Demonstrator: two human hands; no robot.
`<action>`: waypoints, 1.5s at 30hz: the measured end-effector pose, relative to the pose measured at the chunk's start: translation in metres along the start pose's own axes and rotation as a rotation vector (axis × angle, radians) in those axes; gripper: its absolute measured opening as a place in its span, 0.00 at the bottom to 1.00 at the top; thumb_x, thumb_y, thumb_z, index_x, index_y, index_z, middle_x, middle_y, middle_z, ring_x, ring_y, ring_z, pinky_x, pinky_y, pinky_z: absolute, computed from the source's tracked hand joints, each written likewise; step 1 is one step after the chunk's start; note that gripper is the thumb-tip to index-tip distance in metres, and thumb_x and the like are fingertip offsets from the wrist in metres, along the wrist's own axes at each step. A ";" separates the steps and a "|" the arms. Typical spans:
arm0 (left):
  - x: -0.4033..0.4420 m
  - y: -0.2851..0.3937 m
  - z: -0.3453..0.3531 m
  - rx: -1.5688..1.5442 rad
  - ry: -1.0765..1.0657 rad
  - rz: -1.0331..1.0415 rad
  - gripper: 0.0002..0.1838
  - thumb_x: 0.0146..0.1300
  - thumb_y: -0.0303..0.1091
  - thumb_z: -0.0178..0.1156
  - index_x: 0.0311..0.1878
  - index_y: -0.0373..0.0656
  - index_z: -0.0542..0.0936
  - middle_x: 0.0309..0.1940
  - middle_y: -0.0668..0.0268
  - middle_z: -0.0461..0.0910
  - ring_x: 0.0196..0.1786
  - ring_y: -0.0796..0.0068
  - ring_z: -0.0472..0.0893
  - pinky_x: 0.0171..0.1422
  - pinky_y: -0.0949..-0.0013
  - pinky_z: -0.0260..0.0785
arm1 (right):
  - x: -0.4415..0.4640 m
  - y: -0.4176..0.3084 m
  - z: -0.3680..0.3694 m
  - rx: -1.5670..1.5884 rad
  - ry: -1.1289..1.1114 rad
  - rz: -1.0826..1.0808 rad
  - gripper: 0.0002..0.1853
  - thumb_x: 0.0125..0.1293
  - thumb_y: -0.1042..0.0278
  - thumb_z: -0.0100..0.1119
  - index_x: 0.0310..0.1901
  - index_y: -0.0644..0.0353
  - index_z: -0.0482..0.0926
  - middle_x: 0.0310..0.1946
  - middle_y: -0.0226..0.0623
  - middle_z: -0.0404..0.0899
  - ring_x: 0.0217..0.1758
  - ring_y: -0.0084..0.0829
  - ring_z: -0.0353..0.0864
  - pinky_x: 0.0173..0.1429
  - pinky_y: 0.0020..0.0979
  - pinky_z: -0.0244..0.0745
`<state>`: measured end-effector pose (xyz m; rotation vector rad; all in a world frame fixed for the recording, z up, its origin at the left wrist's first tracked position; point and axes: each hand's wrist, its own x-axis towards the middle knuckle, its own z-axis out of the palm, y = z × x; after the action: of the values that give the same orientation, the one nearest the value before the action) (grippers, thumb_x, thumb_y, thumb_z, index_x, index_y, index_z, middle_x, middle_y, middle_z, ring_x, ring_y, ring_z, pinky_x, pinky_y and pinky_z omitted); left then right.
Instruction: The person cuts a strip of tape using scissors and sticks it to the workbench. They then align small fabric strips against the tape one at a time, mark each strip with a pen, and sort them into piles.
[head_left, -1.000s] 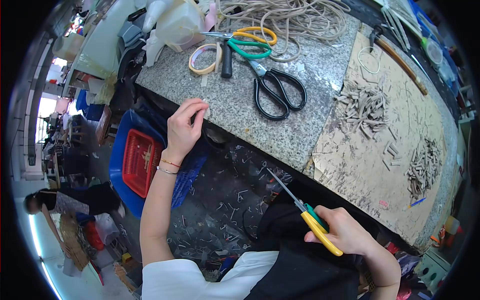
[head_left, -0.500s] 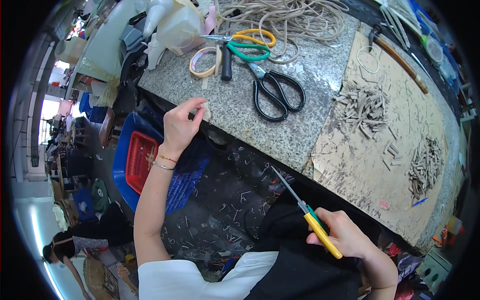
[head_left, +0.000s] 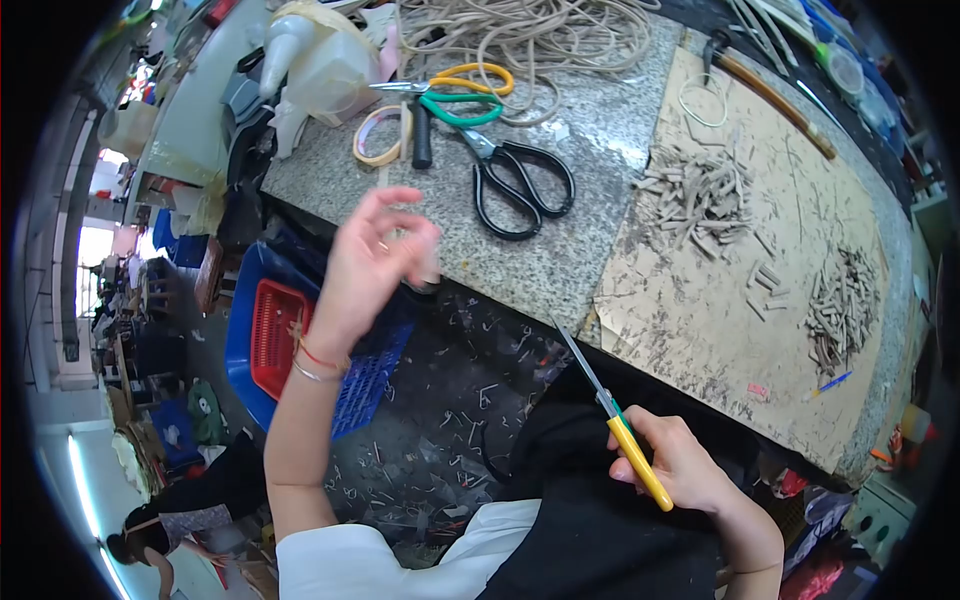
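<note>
My left hand is raised over the near edge of the stone worktop, its fingers curled and partly blurred around a small pale thing that I cannot make out. In my right hand are scissors with yellow and green handles; their blades are closed and point up and left toward the worktop edge. Black-handled scissors lie on the worktop beyond my left hand. Near them are a tape roll, a black-handled tool and another pair of scissors with orange and green handles.
Tangled pale cord lies at the back. On the right, a brown board holds piles of short pieces and a blue pen. A red basket is below left. Another person bends at lower left.
My left hand has moved toward the right and its fingers have loosened somewhat. The worktop items have shifted left in view. My right hand still holds the scissors; the other person appears lower.
</note>
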<state>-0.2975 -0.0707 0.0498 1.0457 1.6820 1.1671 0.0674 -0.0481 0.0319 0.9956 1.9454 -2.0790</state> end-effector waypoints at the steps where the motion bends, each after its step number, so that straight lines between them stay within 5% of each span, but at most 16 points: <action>1: -0.009 0.001 0.019 -0.136 -0.081 -0.013 0.27 0.66 0.21 0.64 0.65 0.36 0.67 0.44 0.59 0.82 0.39 0.74 0.85 0.42 0.74 0.78 | -0.001 0.003 0.001 -0.022 0.025 -0.037 0.31 0.62 0.43 0.72 0.43 0.68 0.74 0.24 0.50 0.78 0.30 0.50 0.82 0.37 0.40 0.75; 8: -0.023 -0.003 0.096 -0.398 -0.169 -0.051 0.25 0.64 0.19 0.67 0.62 0.36 0.69 0.40 0.60 0.84 0.42 0.78 0.84 0.41 0.76 0.79 | -0.016 0.021 0.004 -0.092 0.143 -0.077 0.34 0.63 0.39 0.69 0.45 0.67 0.69 0.27 0.55 0.76 0.34 0.60 0.80 0.38 0.46 0.75; 12: -0.023 0.004 0.120 -0.475 -0.159 -0.052 0.25 0.64 0.19 0.66 0.62 0.38 0.68 0.39 0.58 0.84 0.42 0.70 0.86 0.42 0.72 0.80 | -0.018 0.030 0.008 -0.122 0.153 -0.095 0.37 0.64 0.36 0.65 0.48 0.68 0.66 0.28 0.57 0.77 0.35 0.62 0.79 0.39 0.48 0.74; 15: -0.023 0.005 0.134 -0.511 -0.198 0.019 0.27 0.63 0.16 0.66 0.63 0.38 0.66 0.41 0.60 0.84 0.43 0.78 0.85 0.45 0.75 0.81 | -0.016 0.031 0.010 -0.099 0.164 -0.093 0.37 0.64 0.36 0.65 0.49 0.68 0.66 0.29 0.57 0.77 0.35 0.63 0.79 0.40 0.49 0.74; 25: -0.027 0.014 0.156 -0.346 -0.093 0.193 0.36 0.62 0.10 0.62 0.71 0.40 0.60 0.46 0.60 0.80 0.44 0.78 0.85 0.48 0.75 0.81 | -0.013 0.027 0.010 -0.073 0.228 -0.054 0.32 0.67 0.44 0.65 0.53 0.66 0.65 0.35 0.60 0.78 0.41 0.64 0.79 0.45 0.51 0.73; 31: -0.024 0.018 0.151 -0.377 -0.127 0.040 0.38 0.63 0.14 0.64 0.73 0.38 0.56 0.41 0.58 0.82 0.41 0.74 0.86 0.44 0.70 0.84 | -0.011 0.028 0.010 -0.081 0.217 -0.047 0.32 0.67 0.44 0.65 0.53 0.66 0.66 0.35 0.60 0.78 0.42 0.64 0.80 0.46 0.51 0.74; 34: -0.021 0.019 0.150 -0.435 -0.151 0.019 0.39 0.63 0.16 0.65 0.73 0.36 0.55 0.40 0.56 0.82 0.39 0.74 0.85 0.43 0.70 0.84 | -0.009 0.036 0.012 -0.105 0.253 -0.069 0.47 0.64 0.17 0.45 0.54 0.63 0.68 0.32 0.38 0.73 0.34 0.39 0.79 0.41 0.37 0.75; 37: -0.021 0.022 0.150 -0.442 -0.161 -0.032 0.40 0.62 0.16 0.66 0.73 0.34 0.54 0.39 0.55 0.82 0.38 0.73 0.85 0.42 0.70 0.84 | -0.009 0.028 0.009 -0.108 0.228 -0.062 0.32 0.66 0.44 0.66 0.52 0.67 0.66 0.36 0.61 0.79 0.41 0.63 0.80 0.45 0.52 0.74; 45: -0.022 0.020 0.152 -0.453 -0.165 -0.047 0.39 0.61 0.15 0.66 0.70 0.34 0.53 0.36 0.55 0.82 0.36 0.72 0.85 0.40 0.69 0.84 | -0.005 0.027 0.012 -0.126 0.263 -0.086 0.32 0.65 0.44 0.68 0.49 0.67 0.66 0.35 0.60 0.78 0.40 0.64 0.80 0.44 0.52 0.74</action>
<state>-0.1459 -0.0441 0.0369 0.7873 1.2291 1.3137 0.0807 -0.0650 0.0113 1.2322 2.2502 -1.9198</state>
